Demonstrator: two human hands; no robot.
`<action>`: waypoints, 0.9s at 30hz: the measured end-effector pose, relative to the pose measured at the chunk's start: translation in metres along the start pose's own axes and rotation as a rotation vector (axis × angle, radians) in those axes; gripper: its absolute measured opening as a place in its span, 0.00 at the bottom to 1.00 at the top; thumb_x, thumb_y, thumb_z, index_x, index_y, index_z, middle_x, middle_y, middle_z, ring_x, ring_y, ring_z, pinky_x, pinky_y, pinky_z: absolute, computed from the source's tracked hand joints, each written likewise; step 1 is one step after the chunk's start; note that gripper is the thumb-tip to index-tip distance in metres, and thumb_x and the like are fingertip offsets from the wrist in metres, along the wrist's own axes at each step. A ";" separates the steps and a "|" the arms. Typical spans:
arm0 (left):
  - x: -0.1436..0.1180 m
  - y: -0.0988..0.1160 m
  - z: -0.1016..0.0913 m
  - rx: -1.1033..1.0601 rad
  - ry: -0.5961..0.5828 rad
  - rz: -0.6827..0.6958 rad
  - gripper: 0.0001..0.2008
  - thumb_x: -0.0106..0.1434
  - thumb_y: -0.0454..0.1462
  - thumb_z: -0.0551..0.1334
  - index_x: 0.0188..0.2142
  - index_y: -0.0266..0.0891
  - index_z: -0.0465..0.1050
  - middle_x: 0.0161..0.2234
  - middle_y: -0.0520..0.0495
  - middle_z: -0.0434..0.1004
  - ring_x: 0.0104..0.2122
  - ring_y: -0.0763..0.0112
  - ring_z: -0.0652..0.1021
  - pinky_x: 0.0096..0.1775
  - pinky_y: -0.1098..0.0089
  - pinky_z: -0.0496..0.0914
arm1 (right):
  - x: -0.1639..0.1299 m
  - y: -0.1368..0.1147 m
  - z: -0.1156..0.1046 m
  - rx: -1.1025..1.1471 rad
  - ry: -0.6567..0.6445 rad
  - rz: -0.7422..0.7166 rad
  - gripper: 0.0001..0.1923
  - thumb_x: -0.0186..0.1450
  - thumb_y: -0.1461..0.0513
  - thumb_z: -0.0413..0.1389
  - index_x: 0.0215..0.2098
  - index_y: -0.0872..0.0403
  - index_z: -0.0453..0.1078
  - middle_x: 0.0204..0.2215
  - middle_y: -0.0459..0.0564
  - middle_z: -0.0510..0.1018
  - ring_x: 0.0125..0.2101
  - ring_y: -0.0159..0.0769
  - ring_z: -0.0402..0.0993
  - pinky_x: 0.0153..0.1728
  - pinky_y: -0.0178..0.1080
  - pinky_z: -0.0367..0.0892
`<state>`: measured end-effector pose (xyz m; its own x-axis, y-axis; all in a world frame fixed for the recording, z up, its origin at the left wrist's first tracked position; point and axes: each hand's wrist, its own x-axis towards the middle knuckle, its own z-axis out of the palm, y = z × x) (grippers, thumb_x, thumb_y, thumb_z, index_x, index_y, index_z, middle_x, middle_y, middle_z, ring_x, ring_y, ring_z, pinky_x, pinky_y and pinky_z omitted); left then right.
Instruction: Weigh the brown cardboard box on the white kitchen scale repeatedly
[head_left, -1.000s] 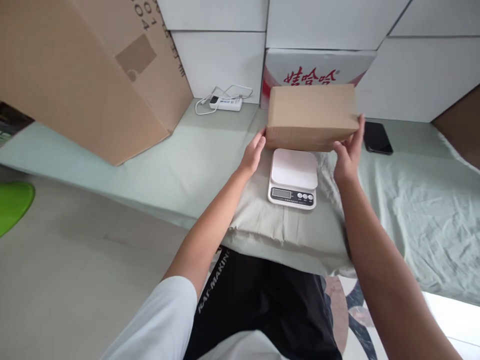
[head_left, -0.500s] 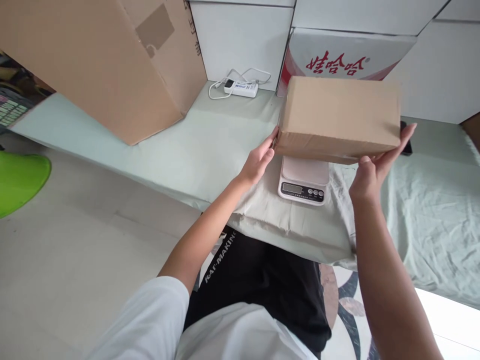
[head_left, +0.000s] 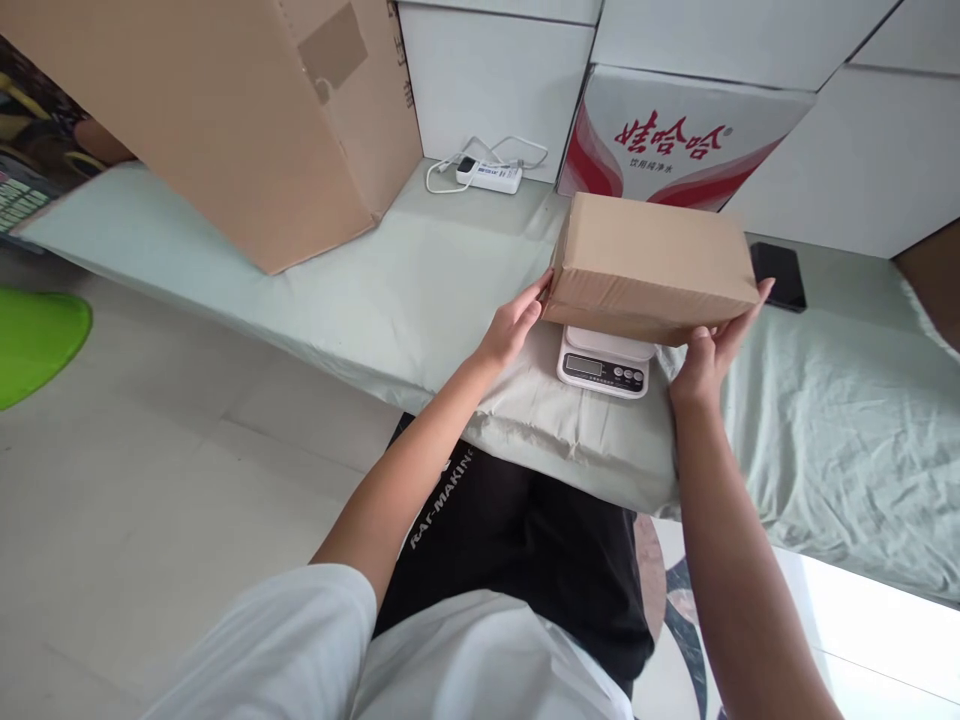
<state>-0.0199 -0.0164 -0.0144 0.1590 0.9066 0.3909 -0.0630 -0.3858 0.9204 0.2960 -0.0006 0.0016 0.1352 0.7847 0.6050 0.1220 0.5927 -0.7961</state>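
A plain brown cardboard box [head_left: 651, 265] sits over the small white digital kitchen scale [head_left: 604, 366] on the pale green sheet [head_left: 420, 290]. Both arms reach forward: the left hand [head_left: 514, 325] presses flat at its nine o'clock end, the right hand [head_left: 709, 350] cups its four o'clock corner, fingers spread

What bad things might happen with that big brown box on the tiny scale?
The brown cardboard box is wider than the small white kitchen scale, so it may tip off once the left hand and right hand let go. The scale sits on soft, wrinkled pale green cloth, so it might wobble. The box may also hide the display.
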 end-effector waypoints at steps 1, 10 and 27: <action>0.000 -0.001 0.000 -0.006 0.002 0.000 0.48 0.75 0.69 0.53 0.80 0.42 0.63 0.83 0.39 0.61 0.84 0.48 0.61 0.82 0.49 0.57 | -0.001 -0.001 0.001 -0.004 0.016 0.022 0.65 0.61 0.41 0.65 0.86 0.54 0.43 0.86 0.61 0.46 0.86 0.51 0.46 0.84 0.54 0.46; 0.001 -0.004 0.001 -0.045 0.041 -0.035 0.48 0.73 0.71 0.55 0.77 0.43 0.68 0.81 0.39 0.65 0.83 0.49 0.63 0.82 0.49 0.57 | -0.005 0.005 0.005 -0.040 0.057 0.090 0.66 0.56 0.31 0.65 0.84 0.43 0.51 0.83 0.56 0.54 0.83 0.56 0.53 0.84 0.61 0.47; -0.001 0.012 0.003 -0.078 0.069 -0.106 0.52 0.68 0.73 0.58 0.77 0.40 0.70 0.81 0.35 0.65 0.81 0.42 0.66 0.80 0.49 0.63 | -0.013 -0.004 0.008 -0.068 0.096 0.132 0.58 0.64 0.33 0.64 0.84 0.44 0.54 0.82 0.57 0.60 0.82 0.56 0.58 0.84 0.63 0.48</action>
<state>-0.0174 -0.0223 -0.0033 0.1010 0.9521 0.2885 -0.1267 -0.2754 0.9530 0.2856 -0.0114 -0.0029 0.2472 0.8322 0.4963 0.1632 0.4691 -0.8679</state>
